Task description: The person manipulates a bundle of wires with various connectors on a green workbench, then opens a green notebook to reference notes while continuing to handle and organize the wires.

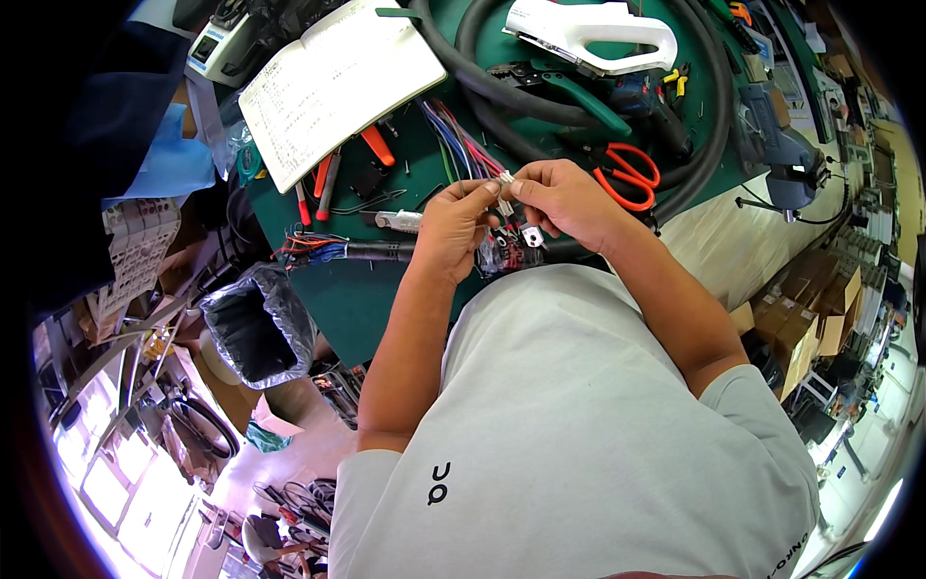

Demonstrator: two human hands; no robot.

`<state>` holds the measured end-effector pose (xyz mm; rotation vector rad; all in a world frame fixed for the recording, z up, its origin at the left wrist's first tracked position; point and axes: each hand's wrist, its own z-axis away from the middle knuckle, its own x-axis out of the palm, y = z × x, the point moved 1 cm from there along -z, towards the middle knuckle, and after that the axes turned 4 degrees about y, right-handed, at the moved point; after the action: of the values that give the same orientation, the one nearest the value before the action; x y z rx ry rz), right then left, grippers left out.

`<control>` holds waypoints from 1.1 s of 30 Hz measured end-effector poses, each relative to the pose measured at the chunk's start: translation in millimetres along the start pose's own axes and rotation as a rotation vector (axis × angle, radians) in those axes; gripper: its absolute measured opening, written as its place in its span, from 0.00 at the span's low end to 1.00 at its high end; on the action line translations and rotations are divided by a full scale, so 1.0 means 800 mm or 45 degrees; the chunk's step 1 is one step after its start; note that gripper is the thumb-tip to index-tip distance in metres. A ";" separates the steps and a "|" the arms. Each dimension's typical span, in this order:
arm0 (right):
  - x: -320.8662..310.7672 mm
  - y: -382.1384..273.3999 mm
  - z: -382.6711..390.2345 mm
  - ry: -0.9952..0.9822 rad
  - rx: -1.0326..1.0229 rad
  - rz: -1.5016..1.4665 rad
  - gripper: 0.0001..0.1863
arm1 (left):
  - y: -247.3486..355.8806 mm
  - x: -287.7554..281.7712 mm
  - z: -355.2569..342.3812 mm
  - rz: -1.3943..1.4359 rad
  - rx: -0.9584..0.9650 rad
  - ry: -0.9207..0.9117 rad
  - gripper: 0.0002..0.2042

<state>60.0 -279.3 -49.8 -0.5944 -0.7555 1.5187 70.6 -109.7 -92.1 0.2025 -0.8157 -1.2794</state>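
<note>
Near the table's front edge, my left hand (447, 232) is closed, thumb and forefinger pinched on a wire end with a small white piece (504, 179) on it. My right hand (569, 201) meets it from the other side, its fingertips also pinched at that white piece. Fingers cover part of it, so its exact kind is unclear. Just beyond the fingertips a bundle of coloured wires (461, 140) fans out. Below the hands lie a small metal plate with a hole (532, 236) and a clear plastic bag (506, 255).
An open notebook (338, 87) lies at the far left. Orange-handled scissors (629, 177), a white-handled tool (603, 37) and thick black cable (709, 125) are to the right. A box cutter (397, 221) and a stripped cable (376, 251) lie left. A lined bin (258, 328) stands beside the table.
</note>
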 end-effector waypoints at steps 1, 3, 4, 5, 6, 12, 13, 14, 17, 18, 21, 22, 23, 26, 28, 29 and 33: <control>0.005 -0.001 0.002 0.016 -0.037 0.051 0.10 | 0.001 0.004 0.001 0.000 0.000 0.006 0.12; 0.008 0.004 0.001 0.064 -0.157 0.195 0.10 | 0.000 0.006 0.000 -0.004 0.002 0.021 0.12; 0.008 0.014 -0.004 0.096 -0.240 0.289 0.11 | -0.002 0.005 -0.003 -0.008 0.005 0.028 0.12; 0.007 0.019 -0.006 0.129 -0.323 0.382 0.11 | -0.004 0.004 -0.005 -0.013 0.007 0.036 0.12; 0.009 0.019 -0.005 0.131 -0.305 0.385 0.11 | -0.007 0.003 -0.008 -0.006 0.008 0.030 0.11; 0.008 0.004 0.002 -0.027 -0.018 0.298 0.13 | -0.005 0.004 -0.009 -0.031 -0.021 0.019 0.09; 0.006 0.006 0.001 -0.010 -0.045 0.313 0.13 | -0.007 0.002 -0.011 -0.021 -0.010 0.004 0.09; 0.005 0.009 0.000 0.007 -0.071 0.327 0.13 | -0.008 0.001 -0.011 -0.010 0.002 -0.012 0.10; 0.000 0.013 -0.002 0.109 -0.232 0.604 0.12 | -0.002 0.009 -0.002 0.107 0.172 0.218 0.09; 0.002 0.009 0.001 0.160 -0.315 0.705 0.12 | 0.001 0.009 -0.001 0.077 0.185 0.188 0.09; 0.015 0.002 0.012 0.318 -0.597 1.036 0.11 | 0.007 0.012 -0.006 -0.039 0.284 0.128 0.10; 0.018 0.006 0.014 0.373 -0.715 1.166 0.10 | 0.007 0.017 -0.012 -0.095 0.356 0.128 0.10; 0.021 0.009 0.015 0.429 -0.834 1.296 0.09 | 0.007 0.020 -0.015 -0.151 0.428 0.128 0.11; 0.025 0.014 0.015 0.534 -0.998 1.522 0.05 | 0.011 0.022 -0.019 -0.375 0.414 0.184 0.15; 0.028 0.017 0.015 0.513 -1.081 1.634 0.03 | 0.014 0.024 -0.020 -0.469 0.401 0.198 0.16; 0.029 0.017 0.015 0.501 -1.123 1.690 0.03 | 0.016 0.026 -0.020 -0.516 0.395 0.206 0.16; 0.035 0.012 0.020 0.466 -1.156 1.763 0.04 | 0.028 0.028 -0.018 -0.579 0.197 0.175 0.15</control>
<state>38.9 -253.3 -44.8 -2.3581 -0.7239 2.0833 98.1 -127.3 -80.0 0.6210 -0.7752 -1.6058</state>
